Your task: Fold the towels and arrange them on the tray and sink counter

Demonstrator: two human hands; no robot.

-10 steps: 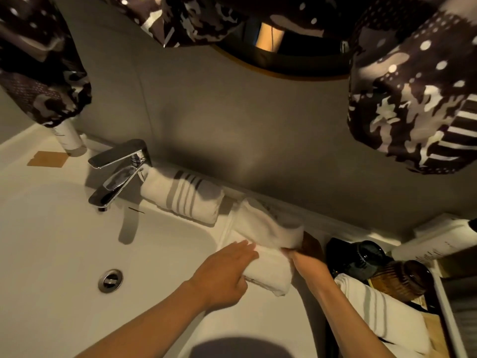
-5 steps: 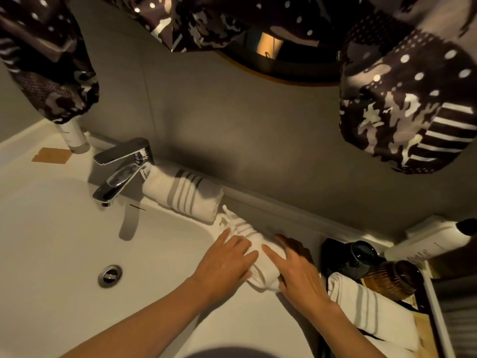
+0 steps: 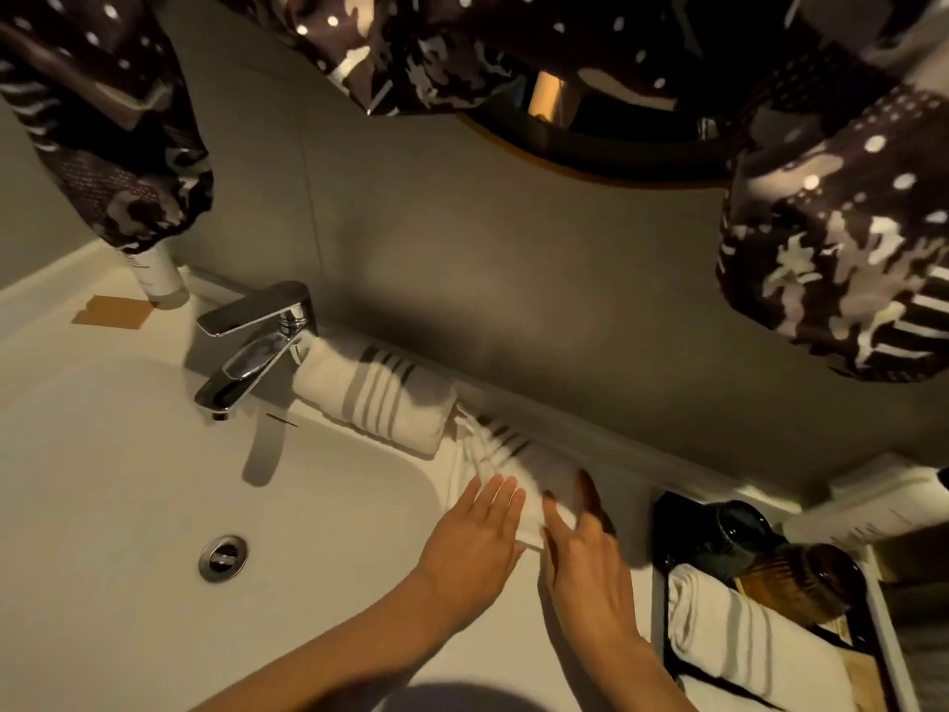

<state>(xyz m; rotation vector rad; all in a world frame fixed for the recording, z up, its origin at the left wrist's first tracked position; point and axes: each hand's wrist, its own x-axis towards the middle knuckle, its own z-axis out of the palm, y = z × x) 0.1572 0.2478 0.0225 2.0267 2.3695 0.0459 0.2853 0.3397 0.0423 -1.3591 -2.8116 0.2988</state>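
Pressing the soft, limp white striped towel (image 3: 518,470), the left hand (image 3: 475,544) and right hand (image 3: 585,562) lay flat-fingered, seemingly grasping nothing; its folded edges looked best for gripping.

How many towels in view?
3: one beside the faucet at, one under both hands at, one on the tray at. A fourth may sit below it.
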